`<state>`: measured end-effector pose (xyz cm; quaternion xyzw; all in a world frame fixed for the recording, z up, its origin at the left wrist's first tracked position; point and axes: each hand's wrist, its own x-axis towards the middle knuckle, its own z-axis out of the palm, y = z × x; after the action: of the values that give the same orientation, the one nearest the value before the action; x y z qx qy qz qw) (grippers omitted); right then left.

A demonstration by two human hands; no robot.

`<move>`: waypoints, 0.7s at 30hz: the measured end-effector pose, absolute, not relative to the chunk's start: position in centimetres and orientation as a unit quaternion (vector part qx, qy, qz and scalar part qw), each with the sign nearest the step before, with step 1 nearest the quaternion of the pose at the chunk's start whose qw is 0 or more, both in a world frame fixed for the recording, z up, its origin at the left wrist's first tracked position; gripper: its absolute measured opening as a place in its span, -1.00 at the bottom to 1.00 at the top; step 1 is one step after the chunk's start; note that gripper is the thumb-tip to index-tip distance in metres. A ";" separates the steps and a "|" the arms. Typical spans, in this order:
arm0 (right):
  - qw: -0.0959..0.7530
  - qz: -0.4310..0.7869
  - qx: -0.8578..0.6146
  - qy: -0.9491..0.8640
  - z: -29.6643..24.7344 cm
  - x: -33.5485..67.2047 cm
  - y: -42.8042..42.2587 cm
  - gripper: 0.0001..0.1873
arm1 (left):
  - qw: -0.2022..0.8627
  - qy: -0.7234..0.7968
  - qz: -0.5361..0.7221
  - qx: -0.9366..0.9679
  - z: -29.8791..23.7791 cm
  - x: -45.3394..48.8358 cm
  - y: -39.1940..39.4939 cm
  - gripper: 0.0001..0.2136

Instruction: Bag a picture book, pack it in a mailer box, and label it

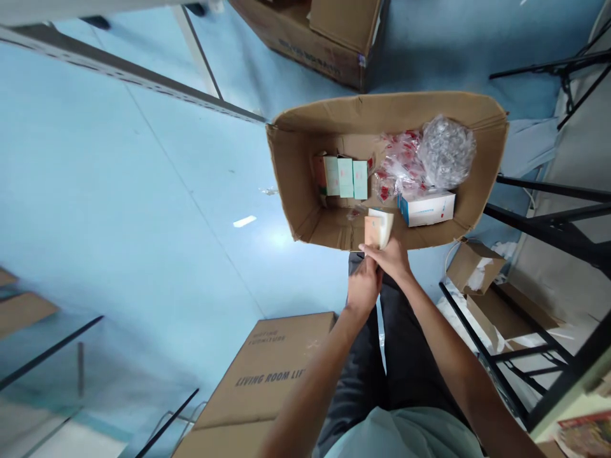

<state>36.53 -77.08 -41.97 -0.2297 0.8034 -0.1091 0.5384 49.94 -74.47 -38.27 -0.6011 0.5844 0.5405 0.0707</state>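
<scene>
Over the near rim of a large open cardboard box (305, 222), I hold a small orange-and-white box (373, 230). My right hand (392, 257) is closed round its right side, with the thumb across the front. At its lower end my left hand (364, 289) is closed as well, its fingertips partly hidden. Inside the carton, several pale green small boxes (345, 178) stand in a row on the left. To the right lie red-and-clear plastic packets (401, 162), a ball of clear plastic wrap (447, 152) and a white-and-blue box (429, 208).
Another cardboard box (329, 60) stands beyond the carton. A printed brown carton (267, 362) is at my lower left. Black metal frames (548, 222) and small open boxes (475, 267) are on the right. A grey metal frame (143, 83) crosses the upper left, above the blue floor (119, 191).
</scene>
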 end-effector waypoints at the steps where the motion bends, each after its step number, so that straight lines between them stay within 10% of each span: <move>1: 0.525 -0.090 -0.231 0.814 -42.7 36.2 -77.2 -0.55 | 0.047 0.597 0.544 -0.588 -38.6 49.8 -74.5 -0.57; 7: 0.496 -0.183 -0.193 0.827 -49.4 33.9 -77.5 -0.53 | -0.010 0.558 0.633 -0.536 -47.1 52.0 -80.5 -0.59; 15: 0.478 -0.234 -0.193 0.824 -56.5 31.0 -79.1 -0.42 | 0.194 0.443 0.424 -0.765 -73.6 57.6 -92.4 -0.51; 21: 0.457 -0.241 -0.147 0.844 -57.8 31.8 -78.9 -0.36 | 0.204 0.453 0.393 -0.774 -81.3 56.6 -92.8 -0.57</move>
<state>31.82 -78.88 -57.81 -0.1469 0.8437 -0.2413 0.4565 56.58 -92.82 -81.31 -0.7740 0.4526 0.3932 0.2039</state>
